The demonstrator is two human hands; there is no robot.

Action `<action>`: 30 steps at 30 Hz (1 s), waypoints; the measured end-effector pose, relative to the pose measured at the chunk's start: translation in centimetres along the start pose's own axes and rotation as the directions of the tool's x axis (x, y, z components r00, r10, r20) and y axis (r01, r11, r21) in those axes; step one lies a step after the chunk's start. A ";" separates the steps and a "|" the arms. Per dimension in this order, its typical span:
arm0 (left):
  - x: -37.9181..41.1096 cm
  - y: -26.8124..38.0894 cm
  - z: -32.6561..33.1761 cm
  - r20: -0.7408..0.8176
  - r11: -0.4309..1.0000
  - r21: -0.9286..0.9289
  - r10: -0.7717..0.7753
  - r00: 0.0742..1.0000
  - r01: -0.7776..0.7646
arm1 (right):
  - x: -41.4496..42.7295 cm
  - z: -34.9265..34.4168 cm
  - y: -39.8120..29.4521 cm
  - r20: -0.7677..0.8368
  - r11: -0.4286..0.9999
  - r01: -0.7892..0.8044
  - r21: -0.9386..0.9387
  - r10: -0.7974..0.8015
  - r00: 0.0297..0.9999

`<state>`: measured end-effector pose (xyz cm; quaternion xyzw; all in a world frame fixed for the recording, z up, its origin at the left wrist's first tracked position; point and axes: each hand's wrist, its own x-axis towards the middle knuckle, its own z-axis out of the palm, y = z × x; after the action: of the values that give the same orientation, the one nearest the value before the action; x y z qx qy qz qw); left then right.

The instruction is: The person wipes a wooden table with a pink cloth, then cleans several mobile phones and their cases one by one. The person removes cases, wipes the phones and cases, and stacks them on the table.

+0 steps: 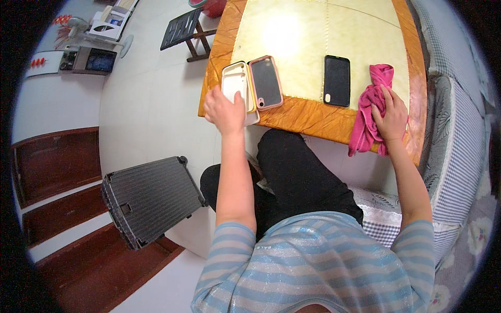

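Observation:
On the near left of the table (305,113) lie several phone cases, overlapping. My left hand (226,109) is over the white phone case (235,84) at the left end of this group; whether its fingers grip the case cannot be told. Beside it lies a pink-rimmed phone case (267,82) with a dark inside. A black phone case (337,80) lies apart, nearer the middle. At the right, my right hand (392,113) rests on a crumpled, twisted pink cloth (368,113), its thumb and fingers pressed into the folds. Part of the cloth hangs over the table's near edge.
A padded sofa (450,148) with checked covers runs along the right. At the left stand a grey ribbed suitcase (152,199), a small black-topped folding stool (182,29) and brown wooden steps (62,168). A red bucket (214,8) is beyond the stool.

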<state>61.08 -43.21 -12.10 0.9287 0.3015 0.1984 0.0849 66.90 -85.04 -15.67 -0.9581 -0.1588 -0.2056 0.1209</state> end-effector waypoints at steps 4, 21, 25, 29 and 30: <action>1.2 -3.9 -0.5 0.211 0.992 -0.067 -0.092 0.973 0.108 | 0.1 -0.3 -0.3 -0.013 1.000 0.002 0.022 -0.001 1.000; -8.8 8.6 -0.7 0.584 -0.218 -0.778 0.092 0.806 0.589 | 0.1 0.7 -0.7 -0.102 0.991 -0.110 0.072 0.117 0.988; -13.0 12.0 0.7 0.699 -0.328 -0.535 0.347 0.626 0.779 | -1.0 0.2 -2.1 -0.064 0.981 -0.162 0.105 0.169 0.984; -15.1 12.5 2.0 0.649 -0.426 -0.330 0.546 0.530 0.842 | -3.2 -1.6 -3.1 0.030 0.967 -0.129 0.218 0.125 0.992; -15.4 12.4 2.3 0.613 -0.463 -0.294 0.580 0.536 0.836 | -3.5 -1.8 -3.0 0.091 0.943 -0.198 0.267 0.180 0.979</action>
<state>57.18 -62.44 -15.58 0.2194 0.0917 -0.1094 0.9651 62.19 -83.73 -15.10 -0.9490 -0.0970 -0.1375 0.2665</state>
